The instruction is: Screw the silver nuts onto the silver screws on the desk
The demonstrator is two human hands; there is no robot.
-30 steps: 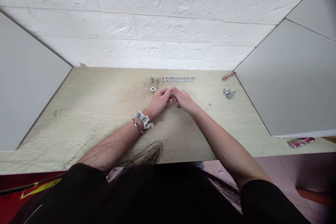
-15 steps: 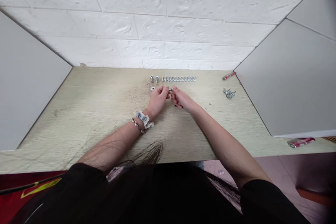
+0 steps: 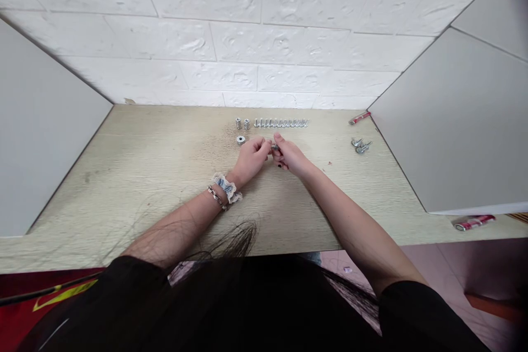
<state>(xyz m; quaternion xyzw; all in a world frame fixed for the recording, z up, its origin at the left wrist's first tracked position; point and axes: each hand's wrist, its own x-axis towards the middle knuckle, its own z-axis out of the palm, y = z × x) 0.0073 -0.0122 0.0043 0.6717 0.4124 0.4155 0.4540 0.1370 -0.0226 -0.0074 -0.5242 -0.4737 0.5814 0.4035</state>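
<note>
Between my hands is a small silver bolt (image 3: 274, 147), partly hidden by fingers. My left hand (image 3: 252, 154) pinches its left end, and my right hand (image 3: 290, 155) is closed around the other end with the thumb raised along it. Just beyond my left fingers lies a round metal washer stack (image 3: 241, 140) with a dark hole. Farther back, two short stacks of metal washers or nuts (image 3: 242, 124) stand beside a row of several silver bolts (image 3: 281, 123).
A pale wooden tabletop (image 3: 157, 170) runs back to a white brick wall (image 3: 235, 47), with grey panels at both sides. To the right lie a few loose bolts with washers (image 3: 361, 146). One red battery (image 3: 359, 118) rests by the right panel, another (image 3: 474, 223) near the front edge.
My hands have shifted slightly right and nearer to me with the bolt. The right thumb has lifted, and the washer stack behind my left hand shows more fully.
</note>
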